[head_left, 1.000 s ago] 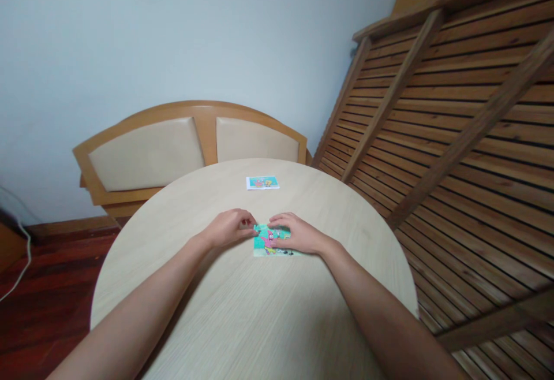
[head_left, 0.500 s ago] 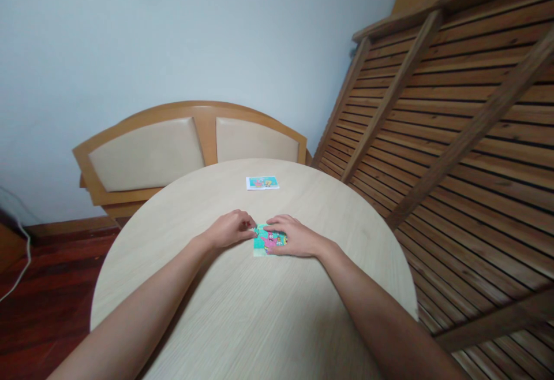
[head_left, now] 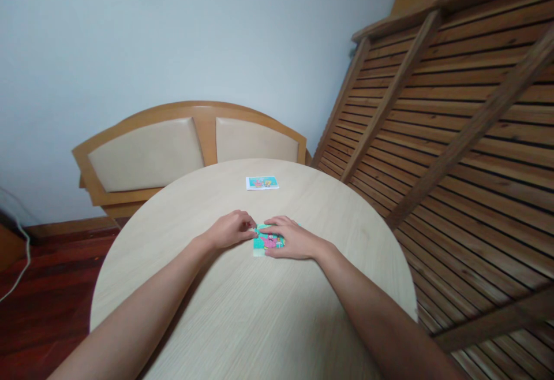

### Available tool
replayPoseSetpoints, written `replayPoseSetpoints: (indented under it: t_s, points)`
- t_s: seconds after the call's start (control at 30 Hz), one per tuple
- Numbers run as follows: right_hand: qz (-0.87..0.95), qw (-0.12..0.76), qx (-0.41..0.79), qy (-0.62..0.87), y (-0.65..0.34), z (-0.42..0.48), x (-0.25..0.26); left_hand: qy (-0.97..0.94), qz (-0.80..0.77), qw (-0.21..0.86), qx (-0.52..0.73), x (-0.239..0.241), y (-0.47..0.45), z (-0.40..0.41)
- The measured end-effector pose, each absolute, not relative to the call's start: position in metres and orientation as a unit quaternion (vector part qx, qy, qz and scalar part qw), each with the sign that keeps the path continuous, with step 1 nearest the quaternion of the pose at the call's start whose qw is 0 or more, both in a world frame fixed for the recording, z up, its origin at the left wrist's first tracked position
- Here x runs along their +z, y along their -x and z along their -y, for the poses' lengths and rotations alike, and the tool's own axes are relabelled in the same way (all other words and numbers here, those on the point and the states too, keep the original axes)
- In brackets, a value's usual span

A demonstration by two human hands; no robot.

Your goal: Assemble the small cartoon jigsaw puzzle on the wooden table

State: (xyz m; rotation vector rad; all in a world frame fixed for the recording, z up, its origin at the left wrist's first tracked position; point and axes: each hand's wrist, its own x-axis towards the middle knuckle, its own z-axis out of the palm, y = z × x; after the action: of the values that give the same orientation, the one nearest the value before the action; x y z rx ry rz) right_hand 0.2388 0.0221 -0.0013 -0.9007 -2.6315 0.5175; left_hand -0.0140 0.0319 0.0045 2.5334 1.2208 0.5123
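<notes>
A small jigsaw puzzle (head_left: 272, 241) with a pink cartoon figure on teal lies flat on the round table (head_left: 234, 310). My left hand (head_left: 231, 230) is at its upper left corner, thumb and forefinger closed around a small teal puzzle piece (head_left: 257, 232) against the edge. My right hand (head_left: 296, 238) rests over the puzzle from the right with its fingers spread, covering much of the right half. Farther back on the table lies a picture card (head_left: 262, 182) with a white border, showing a similar pink and yellow cartoon scene.
Beyond the table stands a wooden headboard (head_left: 208, 137) with cream padded panels, against a pale wall. A slatted wooden frame (head_left: 433, 137) leans at the right, close to the table's edge. On the left, a white cable (head_left: 26, 253) hangs above the dark red floor.
My right hand has slid slightly left across the puzzle and hides a little more of the picture. The left hand stays at the corner, almost unmoved.
</notes>
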Motion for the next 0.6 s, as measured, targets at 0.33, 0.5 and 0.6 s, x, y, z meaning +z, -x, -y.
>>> replayPoseSetpoints:
  t_s: [0.33, 0.5, 0.6]
  points:
    - [0.92, 0.155, 0.176, 0.315, -0.2397, -0.022, -0.0024, -0.88, -0.414, 0.153, 0.175, 0.0071, 0.0163, -0.0323]
    - [0.919, 0.163, 0.175, 0.314, -0.2385, -0.0214, -0.0026, -0.886, -0.4, 0.129, 0.196, 0.0041, 0.0188, -0.0342]
    - [0.92, 0.159, 0.173, 0.315, -0.238, -0.0205, -0.0014, -0.891, -0.391, 0.106, 0.204, -0.0018, 0.0187, -0.0365]
